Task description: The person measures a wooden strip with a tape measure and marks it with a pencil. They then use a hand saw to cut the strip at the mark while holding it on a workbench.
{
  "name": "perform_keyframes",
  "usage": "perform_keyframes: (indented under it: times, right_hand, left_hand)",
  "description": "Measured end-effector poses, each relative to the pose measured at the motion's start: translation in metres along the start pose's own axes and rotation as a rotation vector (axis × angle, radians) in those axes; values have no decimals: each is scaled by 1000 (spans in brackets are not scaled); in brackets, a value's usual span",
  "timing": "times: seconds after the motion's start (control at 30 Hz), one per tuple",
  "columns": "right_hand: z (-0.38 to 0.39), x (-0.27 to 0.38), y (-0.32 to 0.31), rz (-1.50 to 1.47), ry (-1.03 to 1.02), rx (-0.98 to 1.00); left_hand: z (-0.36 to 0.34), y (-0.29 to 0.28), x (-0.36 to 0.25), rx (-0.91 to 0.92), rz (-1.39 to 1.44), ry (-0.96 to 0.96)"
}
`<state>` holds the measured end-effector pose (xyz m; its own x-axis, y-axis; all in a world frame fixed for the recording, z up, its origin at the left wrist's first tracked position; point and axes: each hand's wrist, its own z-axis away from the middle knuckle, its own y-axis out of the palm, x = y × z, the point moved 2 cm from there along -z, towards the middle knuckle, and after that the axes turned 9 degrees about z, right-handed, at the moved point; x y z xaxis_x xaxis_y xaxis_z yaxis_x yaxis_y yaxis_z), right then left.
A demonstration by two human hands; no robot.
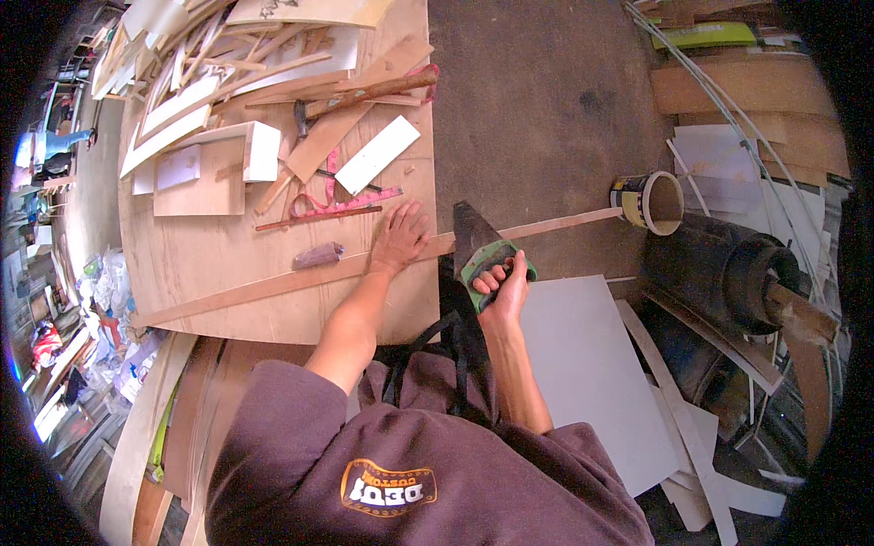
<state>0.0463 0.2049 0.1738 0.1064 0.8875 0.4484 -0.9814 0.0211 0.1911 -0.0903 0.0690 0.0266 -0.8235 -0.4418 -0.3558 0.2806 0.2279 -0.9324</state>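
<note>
My left hand [397,238] presses down on a long thin wooden strip [228,300], fingers lying flat near the plywood worktop's [182,255] right edge. The strip extends past that edge to the right. My right hand [499,287] grips the green handle of a handsaw [473,227]. The dark blade crosses the strip just beyond the edge. A small brownish cylindrical object [317,255] lies left of my left hand, and a pink tape measure [309,206] lies a little farther up.
Offcuts [209,73], a hammer [300,118] and a white piece [378,155] cover the back of the worktop. Right of it are a bucket [663,202], a black cylinder [706,278], grey sheets [583,364] and stacked boards [746,82]. A person [55,146] is at far left.
</note>
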Motion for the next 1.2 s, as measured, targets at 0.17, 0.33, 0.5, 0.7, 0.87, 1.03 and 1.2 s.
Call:
perform_keyframes:
  times: [0.17,0.33,0.5,0.7,0.87,1.03,1.2]
  right_hand:
    - [4,-2,-4,9,-6,-57]
    - [13,-8,2,-67,17,-18]
    - [9,-10,-1,-45,-86,-25]
    - [20,-31,2,-39,-138,-10]
    - [10,-24,-8,-113,-149,-39]
    - [28,-36,11,-76,-112,-102]
    - [-16,-37,15,-112,-117,-220]
  left_hand:
    - [-1,-5,-1,57,56,64]
    - [6,14,5,88,95,91]
    - [4,18,-4,30,5,131]
    - [0,29,6,57,-94,144]
    - [-4,12,-9,59,-1,130]
    - [-1,3,1,87,32,121]
    - [-12,-7,-15,123,121,54]
